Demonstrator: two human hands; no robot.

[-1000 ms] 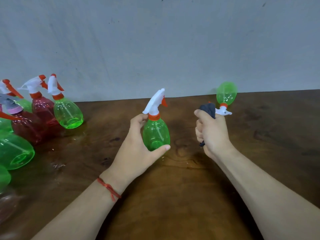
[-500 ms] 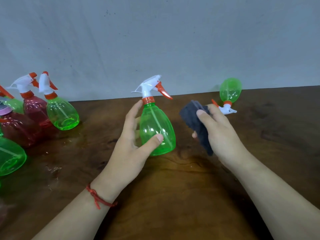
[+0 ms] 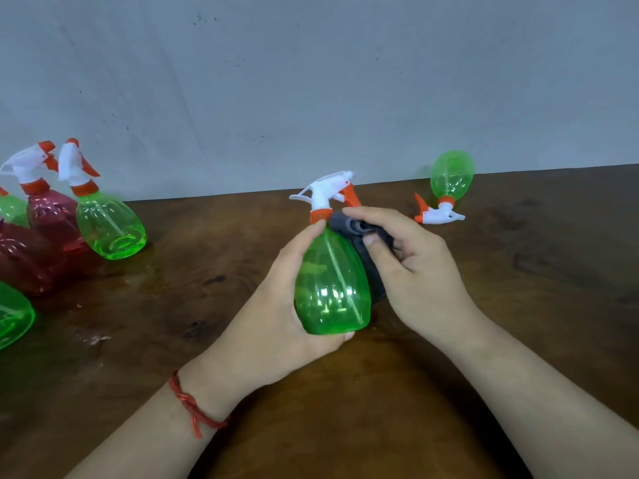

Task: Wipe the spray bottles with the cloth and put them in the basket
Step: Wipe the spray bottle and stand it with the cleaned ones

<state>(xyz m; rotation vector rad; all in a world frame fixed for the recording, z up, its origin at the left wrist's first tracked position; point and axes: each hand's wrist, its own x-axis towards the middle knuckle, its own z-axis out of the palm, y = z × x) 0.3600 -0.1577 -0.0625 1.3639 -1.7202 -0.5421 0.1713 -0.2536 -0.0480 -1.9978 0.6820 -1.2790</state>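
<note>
Green spray bottle [image 3: 331, 288] | left hand [image 3: 276, 319] grips | right hand [image 3: 420, 281] presses cloth [image 3: 358, 233]

Green spray bottles: 5. Held bottle [image 3: 332, 281] at centre, lying bottle [image 3: 451, 178] at 2 o'clock, upright bottle [image 3: 109, 226] plus two edge-cut bottles [image 3: 12, 210] [image 3: 12, 316] at 9 o'clock. Red spray bottles [image 3: 52, 216] [image 3: 24, 261]: 2, also 9 o'clock. Grey cloth [image 3: 345, 224]: 1. Left hand [image 3: 276, 305], right hand [image 3: 422, 278]: 2 hands. Red wrist string [image 3: 193, 406]: 1.

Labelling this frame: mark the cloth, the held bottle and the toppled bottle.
cloth [image 3: 347, 225]: head view, folded upper edge.
held bottle [image 3: 332, 288]: head view, green body.
toppled bottle [image 3: 452, 174]: head view, green body.
</note>
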